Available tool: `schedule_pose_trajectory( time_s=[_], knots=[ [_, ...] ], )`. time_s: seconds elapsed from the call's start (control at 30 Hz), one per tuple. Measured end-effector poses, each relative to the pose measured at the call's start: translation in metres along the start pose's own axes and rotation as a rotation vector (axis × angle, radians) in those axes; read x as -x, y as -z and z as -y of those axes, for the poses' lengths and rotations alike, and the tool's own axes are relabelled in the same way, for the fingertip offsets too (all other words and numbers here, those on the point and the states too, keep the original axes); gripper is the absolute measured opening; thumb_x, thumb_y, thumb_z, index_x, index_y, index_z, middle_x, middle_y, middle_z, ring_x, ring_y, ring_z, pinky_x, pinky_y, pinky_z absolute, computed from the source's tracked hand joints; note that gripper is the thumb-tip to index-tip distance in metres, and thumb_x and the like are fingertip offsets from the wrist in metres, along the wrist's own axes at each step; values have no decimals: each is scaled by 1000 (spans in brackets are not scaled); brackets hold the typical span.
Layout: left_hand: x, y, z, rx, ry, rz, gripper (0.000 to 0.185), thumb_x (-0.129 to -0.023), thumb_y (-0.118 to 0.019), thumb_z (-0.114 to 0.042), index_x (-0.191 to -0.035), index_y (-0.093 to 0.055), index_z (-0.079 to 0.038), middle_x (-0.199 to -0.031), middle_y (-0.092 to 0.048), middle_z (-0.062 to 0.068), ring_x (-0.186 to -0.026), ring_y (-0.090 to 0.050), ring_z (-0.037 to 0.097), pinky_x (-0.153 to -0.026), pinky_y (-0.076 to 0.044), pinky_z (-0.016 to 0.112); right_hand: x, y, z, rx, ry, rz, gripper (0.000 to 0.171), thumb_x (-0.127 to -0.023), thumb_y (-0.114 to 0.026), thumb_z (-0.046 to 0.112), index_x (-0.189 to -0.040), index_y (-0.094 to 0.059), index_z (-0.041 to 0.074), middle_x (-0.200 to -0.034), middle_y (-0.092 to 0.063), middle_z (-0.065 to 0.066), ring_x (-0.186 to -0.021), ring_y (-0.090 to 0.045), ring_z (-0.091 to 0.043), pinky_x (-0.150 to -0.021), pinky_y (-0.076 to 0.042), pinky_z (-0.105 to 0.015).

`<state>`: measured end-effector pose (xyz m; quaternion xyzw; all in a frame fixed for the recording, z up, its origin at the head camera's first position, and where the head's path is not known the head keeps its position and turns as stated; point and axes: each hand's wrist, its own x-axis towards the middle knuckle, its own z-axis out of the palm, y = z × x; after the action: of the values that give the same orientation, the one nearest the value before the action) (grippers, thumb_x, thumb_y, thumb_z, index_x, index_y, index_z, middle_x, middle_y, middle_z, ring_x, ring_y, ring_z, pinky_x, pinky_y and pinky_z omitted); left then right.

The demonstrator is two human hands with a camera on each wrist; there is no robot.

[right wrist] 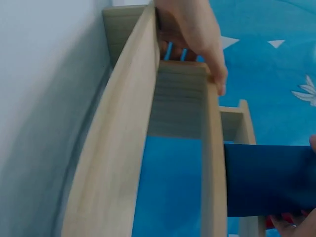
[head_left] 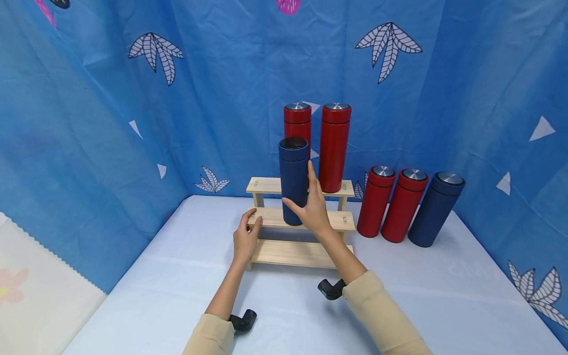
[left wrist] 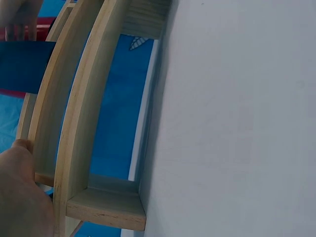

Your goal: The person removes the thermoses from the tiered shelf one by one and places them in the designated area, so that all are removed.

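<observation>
**Inspector A:** What is recorded at the left?

**Inspector B:** The left hand is seen resting on the left end of the middle step of a wooden stepped rack. Its fingers are laid over the step's edge, the thumb apart from them; nothing loose is held. In the left wrist view only part of the palm is shown against the wood.

**Inspector A:** And the centre?

**Inspector B:** A dark blue flask is found upright on the middle step, towards its left half. It is gripped by the right hand, the fingers wrapped round its right side and the thumb pressed to its front. In the right wrist view the flask's blue body is seen lying across the step.

**Inspector A:** What is noted on the top step?

**Inspector B:** Two red flasks are stood there: one directly behind the blue flask and partly hidden by it, the other just beside it on the right.

**Inspector A:** To the right of the rack?

**Inspector B:** Three flasks are lined up on the counter, close together: a red one, a second red one, then a dark blue one. A blue patterned curtain is hung behind everything.
</observation>
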<state>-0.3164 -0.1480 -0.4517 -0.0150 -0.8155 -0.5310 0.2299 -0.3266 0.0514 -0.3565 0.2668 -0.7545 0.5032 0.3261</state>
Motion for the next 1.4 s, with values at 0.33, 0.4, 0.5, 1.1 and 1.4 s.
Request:
schedule_pose_trajectory(
  time_s=[0.33,0.4,0.5,1.1,1.4],
  knots=[
    [1,1,-3,-4,1,0,48,-91,-50,-51,-132,-48,-26,-116,-60,12,-72,-51,21,-58,-40,31,10,6,7,52,-10,-38,102,-75,-77,22,-149,-9,29,-139,-39,-10,-121,-44,-23,-89,-43,-43],
    [1,1,-2,-9,0,2,48,-91,-50,-50,-132,-48,-25,-117,-60,12,-73,-52,21,-58,-41,31,16,13,10,50,-9,-39,102,-74,-78,23,-149,-10,28,-139,-39,-10,-121,-45,-25,-87,-44,-44],
    [1,0,-2,-18,-1,5,48,-91,-49,-51,-132,-49,-25,-120,-58,12,-76,-54,23,-59,-41,32,27,27,14,37,-4,-30,103,-72,-79,21,-149,-11,27,-140,-38,-9,-120,-45,-27,-86,-45,-46],
    [0,0,1,-11,13,1,50,-89,-48,-55,-132,-48,-28,-129,-53,10,-93,-58,28,-70,-45,41,76,189,-3,287,-68,-192,117,-62,-83,-3,-149,-8,14,-127,-48,-19,-109,-50,-8,-84,-39,-13],
    [0,-2,3,-11,13,-6,51,-89,-48,-56,-132,-49,-28,-128,-54,11,-93,-58,26,-70,-46,39,109,263,-37,492,-253,-360,110,-68,-80,8,-149,-7,16,-141,-37,-8,-116,-47,-29,-91,-36,-17]
  ],
)
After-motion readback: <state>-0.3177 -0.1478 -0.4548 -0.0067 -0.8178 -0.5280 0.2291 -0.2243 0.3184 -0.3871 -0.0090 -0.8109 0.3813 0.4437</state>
